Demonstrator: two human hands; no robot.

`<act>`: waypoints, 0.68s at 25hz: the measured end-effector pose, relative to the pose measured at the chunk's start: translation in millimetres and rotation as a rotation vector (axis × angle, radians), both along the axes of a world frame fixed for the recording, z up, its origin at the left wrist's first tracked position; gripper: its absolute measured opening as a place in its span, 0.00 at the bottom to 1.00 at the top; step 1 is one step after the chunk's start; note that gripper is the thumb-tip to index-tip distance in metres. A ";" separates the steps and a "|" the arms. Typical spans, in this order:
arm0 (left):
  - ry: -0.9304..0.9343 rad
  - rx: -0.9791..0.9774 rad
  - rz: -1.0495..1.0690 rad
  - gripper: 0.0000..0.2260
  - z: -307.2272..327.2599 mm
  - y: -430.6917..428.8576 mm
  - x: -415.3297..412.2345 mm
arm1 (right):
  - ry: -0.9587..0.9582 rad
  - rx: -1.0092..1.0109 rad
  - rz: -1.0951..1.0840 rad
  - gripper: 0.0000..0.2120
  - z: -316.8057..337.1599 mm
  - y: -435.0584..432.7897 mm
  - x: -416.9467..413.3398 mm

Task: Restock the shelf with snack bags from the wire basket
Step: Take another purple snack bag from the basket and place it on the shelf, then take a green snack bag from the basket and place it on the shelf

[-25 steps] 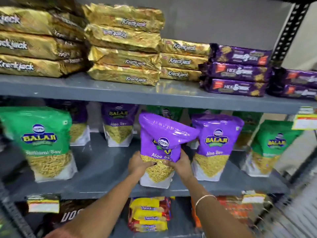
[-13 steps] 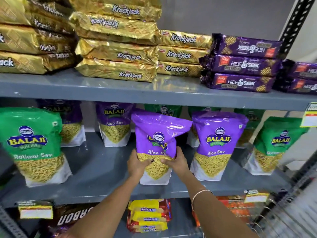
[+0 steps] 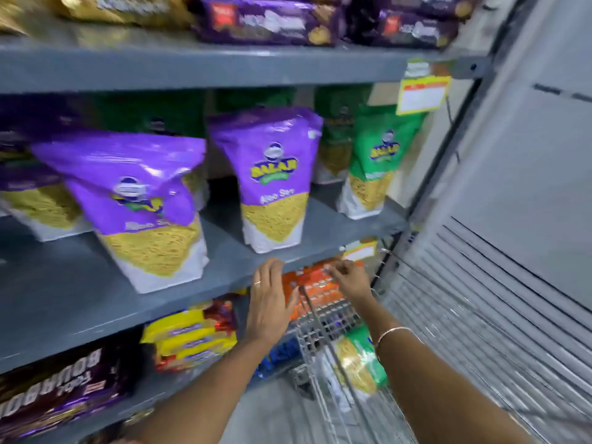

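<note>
Purple biscuit packs on top, yellow biscuit packs below, yellow price tag

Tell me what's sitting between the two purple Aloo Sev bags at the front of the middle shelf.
Nothing: in the head view, only bare grey shelf shows between the left purple bag and the right purple bag.

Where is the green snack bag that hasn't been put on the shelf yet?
In the head view it lies low and right of centre, inside the wire basket: the green snack bag sits just left of the right forearm, below both hands.
</note>
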State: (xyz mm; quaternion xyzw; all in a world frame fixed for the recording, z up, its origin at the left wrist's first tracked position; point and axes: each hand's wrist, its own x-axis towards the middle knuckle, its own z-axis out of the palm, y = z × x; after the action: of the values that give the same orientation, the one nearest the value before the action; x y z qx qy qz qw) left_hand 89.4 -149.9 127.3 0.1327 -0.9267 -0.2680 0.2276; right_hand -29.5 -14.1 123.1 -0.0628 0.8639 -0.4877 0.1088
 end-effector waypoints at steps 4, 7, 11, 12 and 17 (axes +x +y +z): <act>-0.353 0.228 -0.290 0.15 -50.9 98.1 -67.8 | -0.286 0.004 -0.284 0.12 -73.8 119.0 -6.5; -0.737 0.229 -0.322 0.20 -115.5 146.6 -117.3 | -0.503 0.061 -0.425 0.24 -146.9 168.0 3.3; -0.977 0.268 -0.385 0.21 -194.5 156.3 -163.1 | -0.819 -0.166 -0.606 0.15 -226.7 178.0 20.7; -1.007 0.238 -0.367 0.21 -215.5 155.6 -170.1 | -0.873 -0.230 -0.656 0.15 -246.5 174.1 21.0; -1.180 0.307 -0.165 0.16 -267.1 160.2 -175.4 | -0.838 -0.510 -0.923 0.19 -289.2 157.2 12.4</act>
State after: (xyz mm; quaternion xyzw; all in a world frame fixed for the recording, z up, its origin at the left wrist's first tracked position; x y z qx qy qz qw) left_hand -86.0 10.3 -139.8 0.2178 -0.8545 -0.2964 -0.3668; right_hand -17.1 143.1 -166.1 0.4838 0.5447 -0.6561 0.1971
